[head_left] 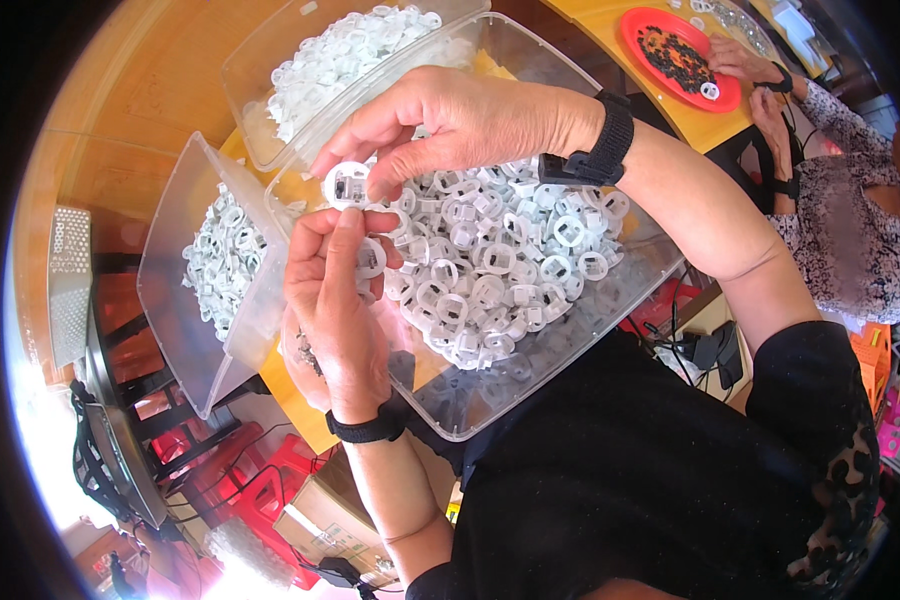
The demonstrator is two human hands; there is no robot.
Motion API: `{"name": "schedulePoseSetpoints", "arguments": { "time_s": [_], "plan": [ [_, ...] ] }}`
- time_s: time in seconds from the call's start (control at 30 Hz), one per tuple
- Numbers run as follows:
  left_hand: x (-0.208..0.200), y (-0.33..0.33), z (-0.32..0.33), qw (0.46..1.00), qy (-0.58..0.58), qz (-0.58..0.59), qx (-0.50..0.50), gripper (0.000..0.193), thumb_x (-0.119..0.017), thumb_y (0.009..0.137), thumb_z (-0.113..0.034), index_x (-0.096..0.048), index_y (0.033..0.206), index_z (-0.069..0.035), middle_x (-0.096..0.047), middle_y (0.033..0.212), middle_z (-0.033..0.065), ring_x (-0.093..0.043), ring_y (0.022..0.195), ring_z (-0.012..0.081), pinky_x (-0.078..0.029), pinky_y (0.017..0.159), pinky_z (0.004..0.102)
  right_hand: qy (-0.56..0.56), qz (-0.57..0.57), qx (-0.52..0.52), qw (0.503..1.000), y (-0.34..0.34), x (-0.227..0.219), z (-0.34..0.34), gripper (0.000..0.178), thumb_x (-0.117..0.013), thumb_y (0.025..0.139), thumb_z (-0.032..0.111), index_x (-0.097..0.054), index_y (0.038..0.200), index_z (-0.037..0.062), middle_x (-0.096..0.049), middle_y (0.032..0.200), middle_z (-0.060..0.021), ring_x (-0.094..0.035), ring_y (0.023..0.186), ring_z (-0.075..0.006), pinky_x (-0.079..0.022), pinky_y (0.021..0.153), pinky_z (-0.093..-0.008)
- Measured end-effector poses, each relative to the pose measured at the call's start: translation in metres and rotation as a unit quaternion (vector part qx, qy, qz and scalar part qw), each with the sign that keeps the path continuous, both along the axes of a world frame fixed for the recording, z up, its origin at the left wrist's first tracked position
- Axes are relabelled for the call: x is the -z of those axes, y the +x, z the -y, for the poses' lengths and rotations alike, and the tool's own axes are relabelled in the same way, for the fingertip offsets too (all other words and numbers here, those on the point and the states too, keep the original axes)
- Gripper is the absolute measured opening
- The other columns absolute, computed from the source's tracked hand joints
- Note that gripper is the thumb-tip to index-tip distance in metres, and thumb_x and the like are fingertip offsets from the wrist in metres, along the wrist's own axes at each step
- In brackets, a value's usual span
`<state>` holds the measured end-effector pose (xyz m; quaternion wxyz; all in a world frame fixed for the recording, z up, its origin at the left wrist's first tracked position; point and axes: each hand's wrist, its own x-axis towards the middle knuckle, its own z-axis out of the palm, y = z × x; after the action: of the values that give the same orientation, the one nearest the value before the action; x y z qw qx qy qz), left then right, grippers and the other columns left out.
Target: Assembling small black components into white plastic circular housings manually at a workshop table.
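A small white round plastic part (pixel 342 190) with a dark rectangular slot is held up over the bins. My left hand (pixel 332 285) pinches its lower edge between thumb and fingertip. The thumb and fingers of my right hand (pixel 460 120) close on its right side. A second white round part (pixel 370 260) sits among the curled fingers of my left hand. Beneath both hands stands a clear plastic bin (pixel 458 432) with a heap of similar white ring-shaped parts (pixel 495 260). Below my left hand is a clear container (pixel 292 345) with small metal bits in it.
Two more clear bins, one at the far side (pixel 232 75) and one at left (pixel 160 265), hold white parts. At upper right a co-worker's hand (pixel 740 60) reaches into a red tray (pixel 725 100) of dark pieces. Red stools (pixel 270 490) and a cardboard box (pixel 325 520) stand below.
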<state>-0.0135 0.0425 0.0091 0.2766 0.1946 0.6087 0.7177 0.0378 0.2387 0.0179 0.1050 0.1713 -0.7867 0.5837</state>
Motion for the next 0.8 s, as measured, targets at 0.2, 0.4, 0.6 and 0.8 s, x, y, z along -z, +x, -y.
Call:
{"name": "schedulePoseSetpoints", "arguments": {
  "time_s": [0.2,0.4,0.6,0.8],
  "plan": [
    [-0.0013,-0.0003,0.0018,1.0,-0.007,0.003,0.015,0.011,-0.058,0.094,-0.02,-0.056,0.094,-0.009,-0.068,0.083,0.0062,-0.056,0.064,0.0082,-0.035,0.054,0.0189,-0.012,0.026,-0.004,1.0,-0.0025,0.0004,-0.0008,0.031,-0.065,0.088,0.013,-0.063,0.117,0.002,-0.07,0.091,-0.0056,-0.063,0.071,-0.0088,-0.052,0.069,-0.0224],
    [-0.0028,0.0023,0.0011,1.0,-0.003,0.006,0.021,0.012,-0.059,0.094,-0.02,-0.056,0.094,-0.008,-0.067,0.083,0.0061,-0.055,0.065,0.0081,-0.037,0.056,0.0191,-0.041,0.048,-0.027,0.998,-0.003,0.0016,-0.0024,0.033,-0.065,0.089,0.015,-0.062,0.12,0.0026,-0.07,0.096,-0.0056,-0.063,0.07,-0.0089,-0.052,0.069,-0.0228],
    [-0.0045,0.0028,0.0026,1.0,-0.014,0.002,0.024,0.013,-0.059,0.094,-0.02,-0.056,0.094,-0.007,-0.067,0.083,0.0056,-0.054,0.066,0.008,-0.038,0.058,0.0193,-0.037,0.065,-0.033,0.997,-0.0027,-0.0023,-0.0005,0.033,-0.061,0.089,0.007,-0.061,0.122,0.0035,-0.067,0.09,-0.0035,-0.06,0.072,-0.0077,-0.052,0.072,-0.0228],
    [-0.004,0.0051,0.0014,0.999,0.007,0.017,0.028,0.013,-0.056,0.095,-0.021,-0.055,0.094,-0.008,-0.065,0.081,0.0048,-0.054,0.064,0.0082,-0.037,0.056,0.0196,-0.024,0.044,-0.024,0.998,0.0007,-0.0007,-0.0016,0.029,-0.061,0.091,0.014,-0.064,0.119,0.0059,-0.07,0.096,-0.0034,-0.062,0.072,-0.0077,-0.052,0.07,-0.0225]
  ]
}}
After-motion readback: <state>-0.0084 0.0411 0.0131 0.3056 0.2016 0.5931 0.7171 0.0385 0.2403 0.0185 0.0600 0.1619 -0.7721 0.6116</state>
